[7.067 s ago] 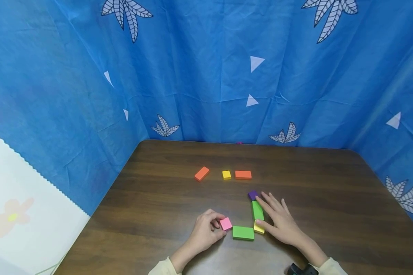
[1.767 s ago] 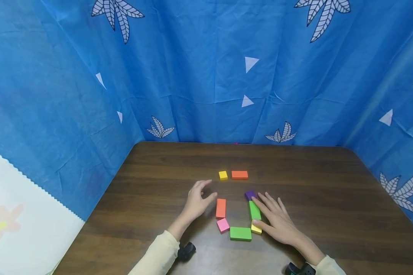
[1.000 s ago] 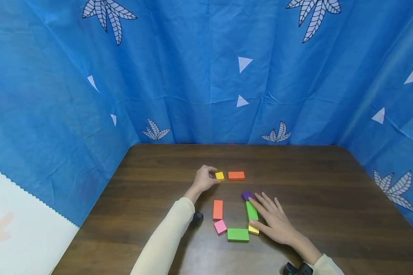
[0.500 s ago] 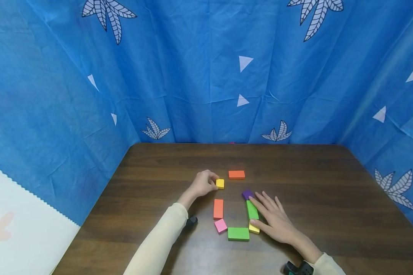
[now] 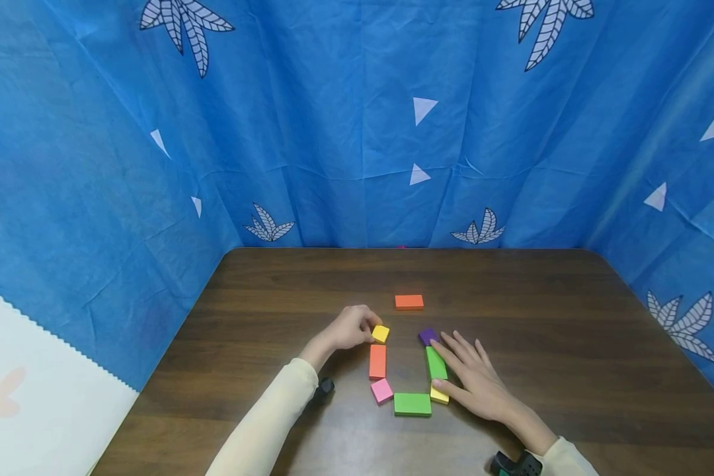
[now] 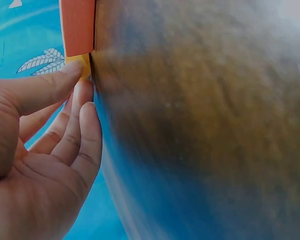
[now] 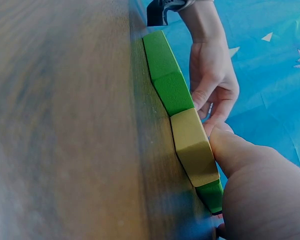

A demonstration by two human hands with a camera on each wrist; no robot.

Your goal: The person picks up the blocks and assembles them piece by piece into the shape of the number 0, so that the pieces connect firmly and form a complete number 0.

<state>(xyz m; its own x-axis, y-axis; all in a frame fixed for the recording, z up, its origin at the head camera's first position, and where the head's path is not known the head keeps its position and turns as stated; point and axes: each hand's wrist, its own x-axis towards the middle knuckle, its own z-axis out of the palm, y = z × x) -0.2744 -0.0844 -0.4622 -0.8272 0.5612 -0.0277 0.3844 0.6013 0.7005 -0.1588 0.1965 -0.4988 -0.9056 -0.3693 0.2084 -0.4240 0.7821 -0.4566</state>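
My left hand (image 5: 352, 327) pinches a small yellow block (image 5: 380, 334) between thumb and fingers, right at the far end of an orange block (image 5: 377, 361). In the left wrist view the yellow block (image 6: 81, 67) looks to be touching the orange block (image 6: 79, 27). Behind the orange block comes a pink block (image 5: 382, 391), then a green block (image 5: 412, 404) lying crosswise. My right hand (image 5: 478, 380) lies with fingers spread beside the right-hand row: a pale yellow block (image 5: 439, 395), a second green block (image 5: 436, 363) and a purple block (image 5: 428, 337). Its thumb touches the pale yellow block (image 7: 194, 145).
Another orange block (image 5: 408, 303) lies apart, farther back on the brown wooden table (image 5: 262, 291). A blue patterned curtain (image 5: 333, 132) hangs behind and along the sides. Each wrist bears a black camera.
My left hand took the yellow block from beside the far orange block and drew it nearer, to the end of the left orange block. The right hand has stayed in place.
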